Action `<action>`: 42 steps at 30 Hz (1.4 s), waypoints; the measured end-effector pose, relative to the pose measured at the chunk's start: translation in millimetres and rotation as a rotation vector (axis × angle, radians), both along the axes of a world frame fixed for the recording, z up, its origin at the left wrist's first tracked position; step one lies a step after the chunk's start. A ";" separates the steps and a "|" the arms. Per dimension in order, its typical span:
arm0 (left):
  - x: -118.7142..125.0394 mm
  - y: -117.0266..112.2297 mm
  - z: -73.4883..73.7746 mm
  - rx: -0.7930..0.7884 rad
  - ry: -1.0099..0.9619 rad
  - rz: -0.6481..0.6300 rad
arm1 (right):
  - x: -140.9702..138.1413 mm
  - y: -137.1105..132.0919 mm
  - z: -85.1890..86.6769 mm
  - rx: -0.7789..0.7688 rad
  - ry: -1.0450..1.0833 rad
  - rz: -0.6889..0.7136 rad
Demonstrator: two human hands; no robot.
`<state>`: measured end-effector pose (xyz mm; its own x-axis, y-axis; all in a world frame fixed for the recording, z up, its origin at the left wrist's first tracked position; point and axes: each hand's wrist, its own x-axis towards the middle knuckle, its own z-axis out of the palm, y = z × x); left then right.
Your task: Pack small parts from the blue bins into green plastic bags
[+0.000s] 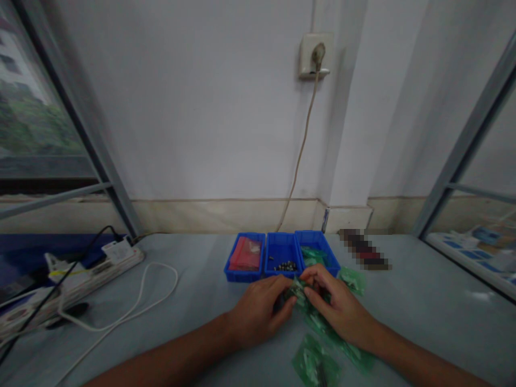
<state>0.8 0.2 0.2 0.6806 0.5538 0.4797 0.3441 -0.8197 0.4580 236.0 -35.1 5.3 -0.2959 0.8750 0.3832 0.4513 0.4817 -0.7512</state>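
Note:
My left hand [262,309] and my right hand [342,309] meet just in front of the blue bins, fingers pinched on a small green plastic bag [298,290]. Its contents are too blurred to make out. More green bags [322,320] lie under and beside my right hand, and another green bag [314,363] rests nearer to me with something dark in it. Beyond my fingers, the middle blue bin [281,248] holds small dark metal pieces [287,266]. Green bags also lie in the right blue bin [332,260], and red bags [245,253] fill the left blue bin [242,276].
A power strip [124,258] with plugs and a white cable [141,295] occupies the table's left side. One green bag [351,279] lies right of the bins, near a pixelated dark object [365,250]. A cord [302,142] hangs from the wall socket [308,54].

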 end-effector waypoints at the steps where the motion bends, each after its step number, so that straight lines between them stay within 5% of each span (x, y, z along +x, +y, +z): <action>1: 0.0 0.0 0.2 0.003 0.000 0.002 | -0.1 -0.1 0.3 0.002 0.000 -0.001; 42: 0.6 0.5 -2.3 0.051 0.078 0.019 | 0.6 1.7 4.4 -0.028 -0.053 0.020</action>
